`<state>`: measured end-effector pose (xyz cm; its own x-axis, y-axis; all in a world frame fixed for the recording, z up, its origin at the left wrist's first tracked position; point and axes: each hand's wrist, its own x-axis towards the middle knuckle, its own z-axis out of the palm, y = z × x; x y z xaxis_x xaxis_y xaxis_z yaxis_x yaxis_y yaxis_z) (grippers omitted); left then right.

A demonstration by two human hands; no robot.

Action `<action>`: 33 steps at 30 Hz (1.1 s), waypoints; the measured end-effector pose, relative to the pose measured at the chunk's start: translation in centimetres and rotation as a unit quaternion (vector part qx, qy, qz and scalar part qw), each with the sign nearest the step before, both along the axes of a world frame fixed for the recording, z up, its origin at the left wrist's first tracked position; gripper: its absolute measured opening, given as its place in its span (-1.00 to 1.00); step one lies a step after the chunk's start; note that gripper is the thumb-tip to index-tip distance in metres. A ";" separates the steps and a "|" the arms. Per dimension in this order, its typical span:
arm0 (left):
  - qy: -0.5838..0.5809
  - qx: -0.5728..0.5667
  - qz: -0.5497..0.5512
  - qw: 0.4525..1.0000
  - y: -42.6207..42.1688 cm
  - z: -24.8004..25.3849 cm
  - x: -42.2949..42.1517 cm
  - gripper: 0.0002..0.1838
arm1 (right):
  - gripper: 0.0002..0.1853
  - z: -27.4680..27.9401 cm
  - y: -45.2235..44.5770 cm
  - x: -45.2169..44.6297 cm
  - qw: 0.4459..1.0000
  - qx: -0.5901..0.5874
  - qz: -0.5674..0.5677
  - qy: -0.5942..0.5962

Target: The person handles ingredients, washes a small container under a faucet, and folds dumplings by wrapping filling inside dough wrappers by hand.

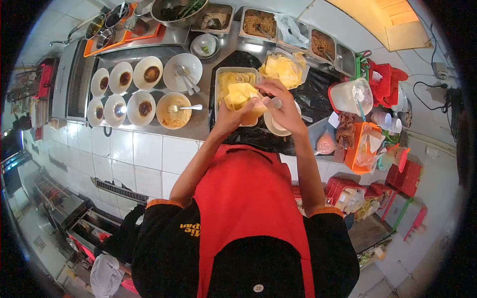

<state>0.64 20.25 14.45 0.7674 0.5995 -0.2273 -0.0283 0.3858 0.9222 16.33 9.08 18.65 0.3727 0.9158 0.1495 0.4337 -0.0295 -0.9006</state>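
Note:
My left hand (232,115) is closed around thin yellow dumpling wrappers (241,94), above a rectangular white tub (218,82) that holds more yellow wrappers. Close beside it, my right hand (284,108) has its fingers bent over the wrappers' right edge. A small greyish round thing (277,103) shows at its palm; I cannot make out what it is. Under the right hand stands a white bowl (276,130), mostly covered, with a spoon handle (307,119) beside it. Just beyond the hands, a tray piled with yellow dumplings or wrappers (282,69) rests on black plastic.
Several white bowls with dark sauce (144,108) line the counter at left, near a bowl with a fork (171,119) and a bowl of spoons (179,64). Metal food pans (258,24) stand along the back. A white powder tub (350,97) and orange basket (355,161) are at right.

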 end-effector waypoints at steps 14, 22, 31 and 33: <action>-0.033 -0.362 -0.001 0.931 -0.1 1.9 -0.3 -0.45 | -0.70 -0.9 -0.1 -4.0 0.920 0.063 -0.213 0.322; -0.049 -0.211 -0.012 0.976 -1.0 -0.8 -1.1 -0.42 | -0.67 0.4 0.6 -4.1 0.958 0.056 -0.116 0.257; -0.005 -0.292 -0.011 0.956 -0.7 0.7 -3.3 -0.45 | -0.64 -1.9 1.2 -3.9 0.968 -0.063 -0.067 0.235; 0.016 -0.289 0.019 0.957 -0.7 -0.3 -3.8 -0.55 | -0.67 -2.5 1.2 -3.6 0.968 -0.100 -0.045 0.224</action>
